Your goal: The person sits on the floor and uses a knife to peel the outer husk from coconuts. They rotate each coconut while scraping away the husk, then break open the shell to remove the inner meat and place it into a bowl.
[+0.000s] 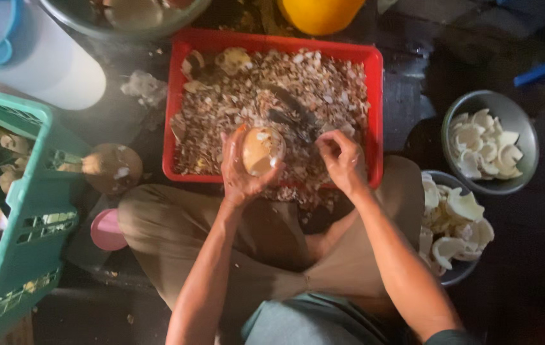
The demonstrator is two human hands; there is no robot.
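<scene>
Left hand (242,174) clamps a coconut piece (261,150) over the near edge of the red tray (374,102). Right hand (341,160), just right of it over the tray, fingers curled shut on a dark tool (291,115). Two bowls of white pieces (483,144) sit right of the tray.

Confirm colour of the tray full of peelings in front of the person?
Red tray, plain with no pattern; seen best in the head view, just beyond both hands.

My left hand (242,167) cups upward toward 12 o'clock, fingers curled; my right hand (341,160) pinches shut, both forearms angling inward.
</scene>
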